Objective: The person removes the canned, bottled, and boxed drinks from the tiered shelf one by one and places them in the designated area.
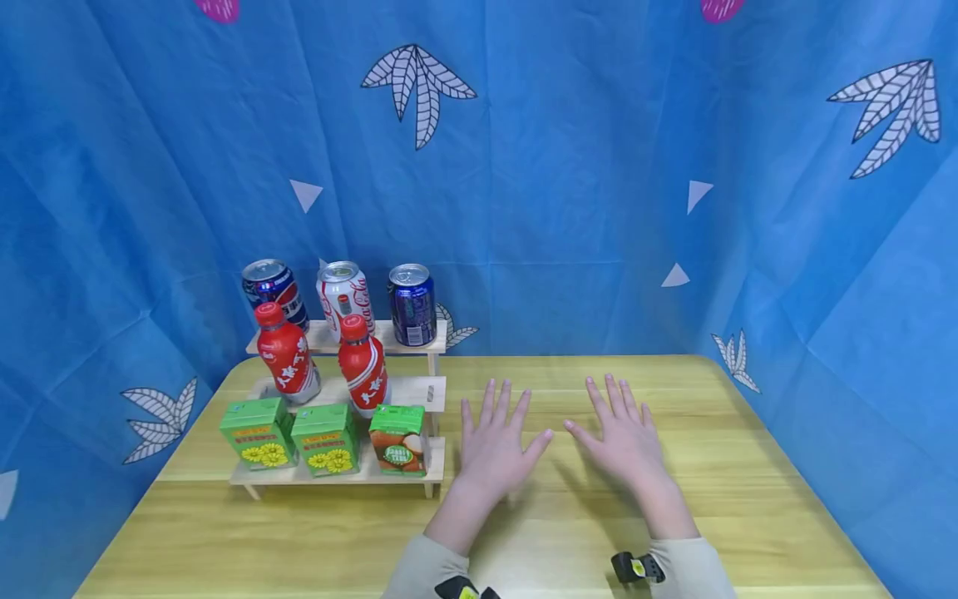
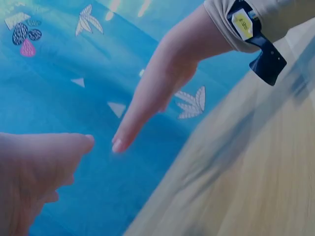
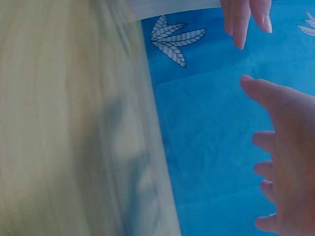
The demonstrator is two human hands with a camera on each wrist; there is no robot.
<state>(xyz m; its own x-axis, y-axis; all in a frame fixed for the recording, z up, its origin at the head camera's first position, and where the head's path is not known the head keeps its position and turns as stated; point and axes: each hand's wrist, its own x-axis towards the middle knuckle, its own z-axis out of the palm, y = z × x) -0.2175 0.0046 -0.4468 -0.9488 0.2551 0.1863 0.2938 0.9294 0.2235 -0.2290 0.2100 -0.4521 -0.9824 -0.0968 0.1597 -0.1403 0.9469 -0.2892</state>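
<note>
Both hands hover over the wooden table with fingers spread and nothing in them. My left hand [image 1: 494,449] is just right of a three-tier wooden rack [image 1: 404,389]. My right hand [image 1: 624,441] is farther right, its thumb pointing toward the left thumb across a small gap. On the rack's top tier are a dark blue Pepsi can [image 1: 271,287], a white Coca-Cola can [image 1: 344,293] and a purple-blue can [image 1: 412,308]. Two red bottles [image 1: 288,356] stand on the middle tier. The bottom tier holds two green drink cartons with yellow flowers [image 1: 325,441] and a green-and-brown carton [image 1: 399,445].
The wooden table [image 1: 584,532] has a rounded far right corner. A blue curtain [image 1: 569,166] with leaf prints hangs behind and along both sides of it. Dark straps with yellow labels [image 1: 636,568] are on the wrists.
</note>
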